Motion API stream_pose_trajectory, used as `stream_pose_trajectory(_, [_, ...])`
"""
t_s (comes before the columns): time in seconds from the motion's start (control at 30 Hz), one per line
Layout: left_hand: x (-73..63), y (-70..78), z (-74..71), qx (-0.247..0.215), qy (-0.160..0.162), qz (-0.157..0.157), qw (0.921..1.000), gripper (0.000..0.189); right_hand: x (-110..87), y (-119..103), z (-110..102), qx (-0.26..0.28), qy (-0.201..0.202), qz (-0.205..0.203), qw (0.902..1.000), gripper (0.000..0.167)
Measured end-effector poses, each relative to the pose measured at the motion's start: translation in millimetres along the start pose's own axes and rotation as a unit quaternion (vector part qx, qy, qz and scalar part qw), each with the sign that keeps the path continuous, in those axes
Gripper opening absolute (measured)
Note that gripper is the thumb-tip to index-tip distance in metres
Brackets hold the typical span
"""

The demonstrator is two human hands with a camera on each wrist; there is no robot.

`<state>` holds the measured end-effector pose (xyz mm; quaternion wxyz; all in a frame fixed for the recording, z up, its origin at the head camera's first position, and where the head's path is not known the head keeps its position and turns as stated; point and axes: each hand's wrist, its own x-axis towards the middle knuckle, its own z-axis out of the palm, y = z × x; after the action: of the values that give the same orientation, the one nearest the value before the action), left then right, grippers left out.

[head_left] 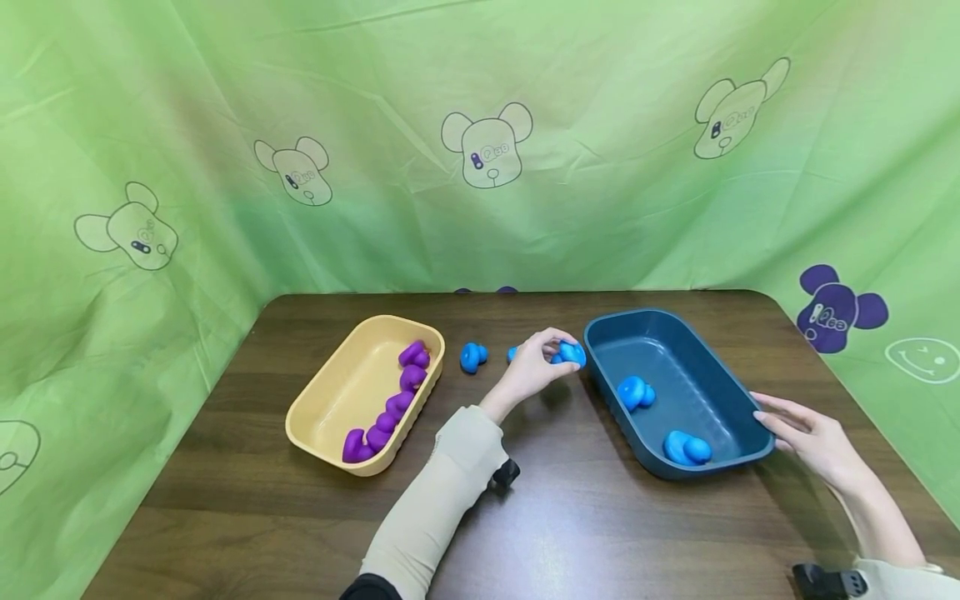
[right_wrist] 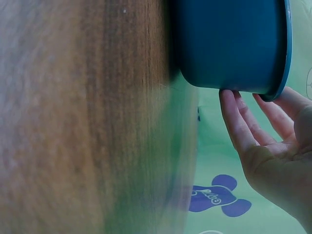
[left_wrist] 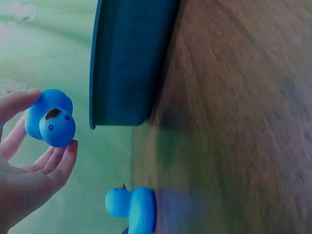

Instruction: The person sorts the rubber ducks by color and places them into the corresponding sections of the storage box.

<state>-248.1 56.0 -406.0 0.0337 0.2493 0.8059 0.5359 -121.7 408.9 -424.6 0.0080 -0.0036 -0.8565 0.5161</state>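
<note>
My left hand (head_left: 534, 367) pinches a blue toy duck (left_wrist: 57, 119) between thumb and fingers, above the table beside the near-left wall of the dark blue bin (head_left: 675, 358). Its face, with dark eyes and a beak, shows in the left wrist view. Inside that bin lie two more blue ducks, one at the left wall (head_left: 635, 392) and one at the front (head_left: 686, 448). Fairly straight fingers of my right hand (head_left: 813, 437) touch the bin's right side at the rim. Another blue duck (left_wrist: 134, 207) stands on the table behind my left hand, mostly hidden in the head view.
A yellow bin (head_left: 330, 400) on the left holds a row of several purple toys (head_left: 400, 404) along its right wall. One blue duck (head_left: 473, 357) sits on the wooden table (head_left: 300, 533) beside it. Green printed cloth (head_left: 375, 225) hangs behind the table.
</note>
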Motion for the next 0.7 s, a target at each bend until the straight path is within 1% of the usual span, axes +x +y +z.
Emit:
stream_pose_trajectory(0.07, [1.1,1.0,2.8,-0.006,0.005,0.004,1.0,0.029,0.3,0,0,0.001,0.001,-0.003,1.0,0.033])
stream_pose_trajectory(0.3, [3.8,4.2,11.7,-0.02,0.018,-0.007,0.9996,0.029,0.5,1,0,0.012,0.0,-0.002,0.9999,0.033])
stream_pose_trajectory(0.43, [5.5,7.0,15.6,-0.027,0.021,-0.005,0.9994,0.029,0.2,1,0,0.016,0.001,0.002,0.9999,0.033])
stream_pose_trajectory(0.7, [9.1,11.7,25.3,-0.041,0.026,-0.007,0.9988,0.028,0.3,2,1,0.013,0.002,-0.011,0.9999,0.033])
